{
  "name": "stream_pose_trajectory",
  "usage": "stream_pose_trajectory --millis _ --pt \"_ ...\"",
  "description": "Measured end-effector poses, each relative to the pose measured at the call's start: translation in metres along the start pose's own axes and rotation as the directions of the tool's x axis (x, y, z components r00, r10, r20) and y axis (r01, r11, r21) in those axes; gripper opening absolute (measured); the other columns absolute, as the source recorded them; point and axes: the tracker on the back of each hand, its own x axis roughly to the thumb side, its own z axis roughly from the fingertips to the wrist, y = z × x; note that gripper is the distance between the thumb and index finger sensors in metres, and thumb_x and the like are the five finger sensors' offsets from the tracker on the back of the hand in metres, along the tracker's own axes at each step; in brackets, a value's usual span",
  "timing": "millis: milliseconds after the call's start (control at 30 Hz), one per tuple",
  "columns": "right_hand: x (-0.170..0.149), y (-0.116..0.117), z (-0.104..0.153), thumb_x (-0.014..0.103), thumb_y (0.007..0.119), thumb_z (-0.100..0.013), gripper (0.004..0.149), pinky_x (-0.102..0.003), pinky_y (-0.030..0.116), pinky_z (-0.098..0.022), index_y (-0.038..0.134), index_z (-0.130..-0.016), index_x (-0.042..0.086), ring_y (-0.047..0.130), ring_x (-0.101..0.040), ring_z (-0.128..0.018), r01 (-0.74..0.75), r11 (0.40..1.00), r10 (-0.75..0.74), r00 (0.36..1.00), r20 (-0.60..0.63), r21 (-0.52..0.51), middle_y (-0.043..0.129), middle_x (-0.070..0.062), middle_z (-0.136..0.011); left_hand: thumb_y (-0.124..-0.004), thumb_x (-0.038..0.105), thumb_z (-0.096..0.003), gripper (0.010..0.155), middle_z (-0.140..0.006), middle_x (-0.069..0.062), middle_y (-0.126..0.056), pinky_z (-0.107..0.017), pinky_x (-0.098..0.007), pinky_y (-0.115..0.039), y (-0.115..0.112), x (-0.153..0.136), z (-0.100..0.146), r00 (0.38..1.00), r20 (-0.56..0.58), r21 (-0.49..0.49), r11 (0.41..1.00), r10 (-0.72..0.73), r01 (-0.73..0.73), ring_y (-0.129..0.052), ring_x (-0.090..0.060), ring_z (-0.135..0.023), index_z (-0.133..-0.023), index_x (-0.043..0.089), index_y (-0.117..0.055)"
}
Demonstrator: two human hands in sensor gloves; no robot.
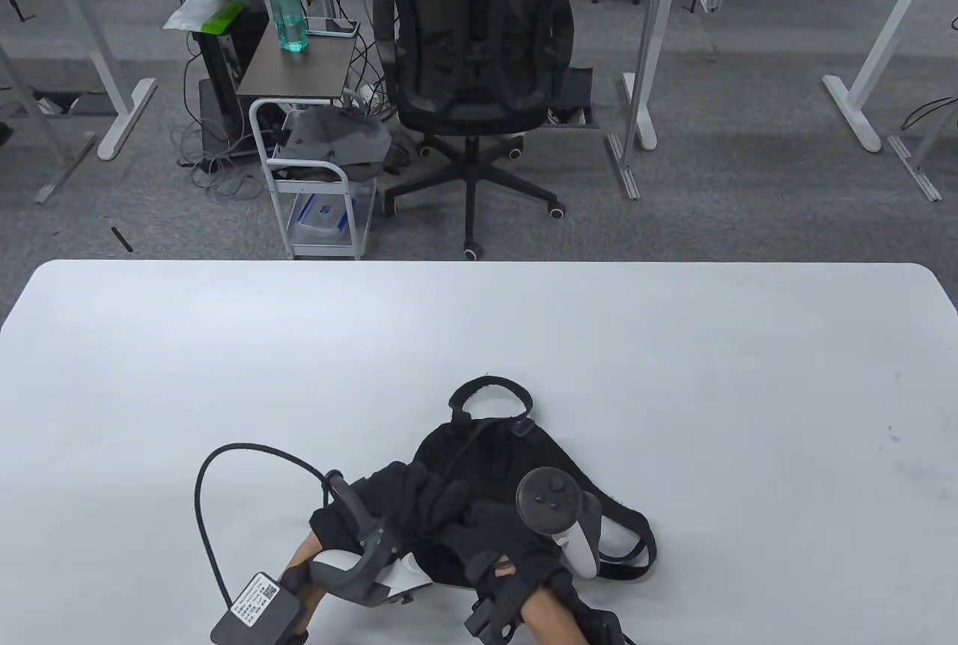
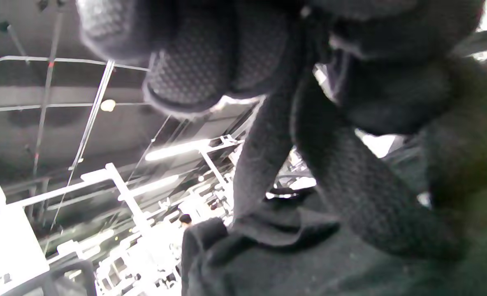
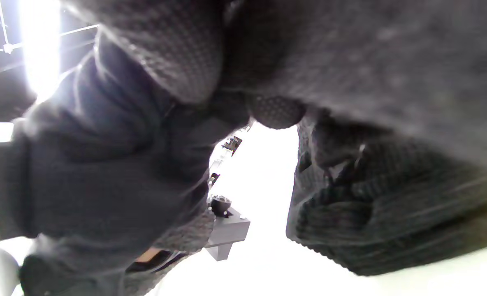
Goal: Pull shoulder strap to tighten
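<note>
A black backpack [image 1: 498, 450] lies at the table's near edge, its top handle [image 1: 490, 390] pointing away. A shoulder strap [image 1: 640, 540] loops out at its right side. My left hand [image 1: 438, 499] rests on the bag's left part. In the left wrist view its fingers [image 2: 210, 61] curl around a black webbing strap [image 2: 350, 193] that runs taut down to the bag. My right hand [image 1: 486, 529] lies on the bag beside the left. In the right wrist view its fingers [image 3: 177, 53] curl into black fabric beside a ribbed part [image 3: 350, 218]. What they grip is hidden.
The white table [image 1: 224, 376] extends far and to both sides. A black cable [image 1: 217, 465] arcs from my left wrist unit over the table at the left. An office chair [image 1: 475, 61] and a small cart [image 1: 314, 181] stand beyond the far edge.
</note>
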Motion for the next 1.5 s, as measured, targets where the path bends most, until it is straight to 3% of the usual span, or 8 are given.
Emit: stream_pose_trajectory --millis 100,267,533,667,767,967,1333,1500 --pt "0.003 0.001 0.000 0.031 0.081 -0.045 0.042 -0.058 0.081 -0.042 0.099 -0.056 -0.006 0.102 -0.042 -0.053 -0.027 0.999 0.027 0.999 0.024 -0.029 0.099 -0.023 -0.071 -0.058 0.047 -0.0294 0.064 -0.062 0.012 -0.096 -0.043 -0.029 -0.084 -0.004 -0.004 0.003 0.999 -0.020 -0.002 0.999 0.048 -0.048 -0.100 -0.012 -0.055 -0.093 0.034 -0.058" --pt "0.009 0.007 -0.002 0.029 0.080 -0.045 0.041 -0.058 0.082 -0.041 0.100 -0.054 -0.005 0.103 -0.042 -0.050 -0.029 0.999 0.029 0.999 0.035 -0.015 0.100 -0.024 -0.069 -0.054 0.046 -0.0290 0.065 -0.063 0.012 -0.094 -0.044 -0.030 -0.082 -0.017 -0.013 0.007 0.994 -0.050 -0.027 0.995 0.094 -0.096 -0.097 -0.013 -0.057 -0.093 0.039 -0.051" --pt "0.008 0.008 -0.003 0.028 0.082 -0.045 0.040 -0.057 0.082 -0.040 0.101 -0.054 -0.005 0.103 -0.042 -0.049 -0.038 0.996 0.037 0.999 0.013 0.086 0.101 -0.024 -0.068 -0.054 0.046 -0.0292 0.064 -0.064 0.013 -0.094 -0.045 -0.029 -0.082 -0.027 -0.025 0.012 0.992 -0.099 -0.098 0.992 0.073 -0.083 -0.097 -0.012 -0.058 -0.093 0.040 -0.051" --pt "0.004 0.004 -0.001 0.027 0.085 -0.044 0.041 -0.060 0.078 -0.045 0.098 -0.064 -0.007 0.098 -0.046 -0.058 -0.022 0.996 0.024 1.000 -0.014 0.091 0.094 -0.028 -0.077 -0.057 0.045 -0.0309 0.064 -0.063 0.012 -0.095 -0.044 -0.029 -0.083 -0.017 -0.018 0.009 0.997 -0.070 -0.081 0.996 0.020 -0.026 -0.099 -0.012 -0.056 -0.093 0.034 -0.055" --pt "0.004 0.001 0.000 0.037 0.085 -0.044 0.053 -0.061 0.075 -0.048 0.092 -0.071 -0.008 0.094 -0.048 -0.063 -0.047 0.998 0.047 0.999 0.003 0.037 0.087 -0.030 -0.083 -0.058 0.047 -0.0307 0.064 -0.062 0.011 -0.096 -0.043 -0.029 -0.084 -0.009 -0.012 0.006 0.998 -0.045 -0.045 0.998 0.040 -0.042 -0.100 -0.012 -0.055 -0.093 0.033 -0.056" --pt "0.006 0.002 0.001 0.030 0.083 -0.045 0.040 -0.058 0.081 -0.041 0.098 -0.057 -0.005 0.102 -0.043 -0.051 -0.071 0.997 0.071 0.997 0.017 -0.004 0.098 -0.025 -0.071 -0.058 0.047 -0.0304 0.064 -0.061 0.012 -0.097 -0.042 -0.029 -0.084 -0.007 -0.003 0.004 0.998 -0.011 -0.029 0.998 0.054 -0.054 -0.100 -0.012 -0.054 -0.093 0.032 -0.057" --pt "0.008 0.005 0.000 0.026 0.081 -0.045 0.039 -0.058 0.082 -0.041 0.099 -0.056 -0.006 0.102 -0.042 -0.050 -0.086 0.996 0.085 0.996 0.024 0.025 0.099 -0.025 -0.069 -0.053 0.047 -0.0296 0.064 -0.063 0.013 -0.094 -0.044 -0.029 -0.083 -0.021 -0.013 0.008 0.992 -0.051 -0.067 0.991 0.115 -0.118 -0.098 -0.012 -0.057 -0.093 0.039 -0.052" --pt "0.011 0.006 0.002 0.027 0.081 -0.045 0.039 -0.057 0.082 -0.040 0.099 -0.055 -0.006 0.103 -0.041 -0.049 -0.071 0.996 0.069 0.997 0.033 0.062 0.100 -0.024 -0.068 -0.053 0.048 -0.0293 0.064 -0.064 0.013 -0.094 -0.045 -0.029 -0.082 -0.029 -0.031 0.016 0.980 -0.141 -0.108 0.982 0.140 -0.156 -0.097 -0.012 -0.058 -0.093 0.042 -0.050"
